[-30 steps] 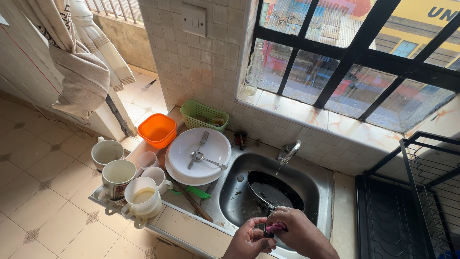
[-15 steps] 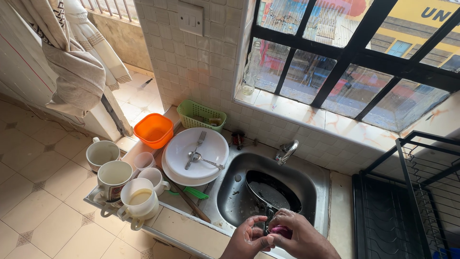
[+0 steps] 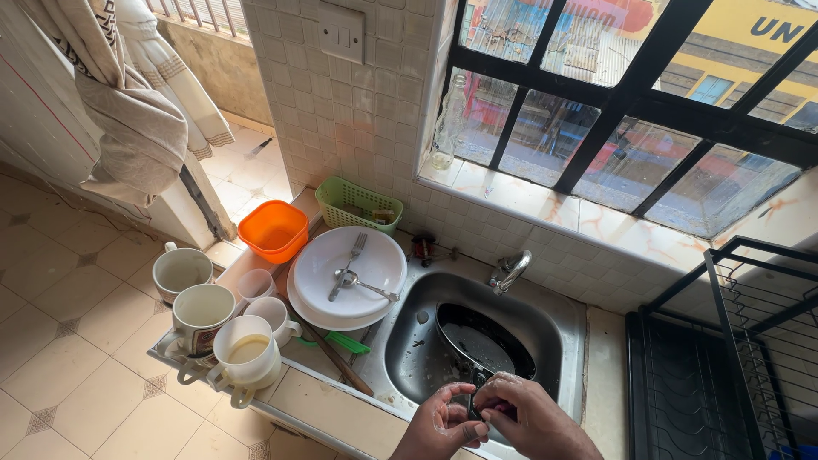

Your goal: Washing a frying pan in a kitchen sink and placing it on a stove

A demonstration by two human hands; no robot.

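A black frying pan (image 3: 486,345) lies tilted inside the steel sink (image 3: 409,358), its round body toward the back of the basin and its handle running down toward the front edge, where both of the person's hands meet. The left hand (image 3: 439,426) is curled shut around the end of that handle, thumb and fingers pinched on it, and the right hand (image 3: 532,417) closes over the same spot from the other side, fingers bent against the left hand's fingertips; whether the right hand holds something small besides the handle cannot be told. Behind the pan a chrome tap (image 3: 509,271) stands at the sink's rear rim. Just left of the sink, on the counter, sits a stack of white plates (image 3: 345,277) with a fork (image 3: 348,262) and a spoon (image 3: 362,284) lying on top. A wooden-handled utensil (image 3: 334,356) and a green-handled one (image 3: 341,341) lie in front of the plates. Further left stand several cream mugs (image 3: 243,353), one holding pale liquid, near the counter's edge. Behind the plates are an orange plastic bowl (image 3: 273,230) and a green plastic basket (image 3: 358,204) against the tiled wall. A clear glass bottle (image 3: 448,128) stands on the window sill (image 3: 554,209), and a black wire dish rack (image 3: 724,358) occupies the counter to the right of the sink.
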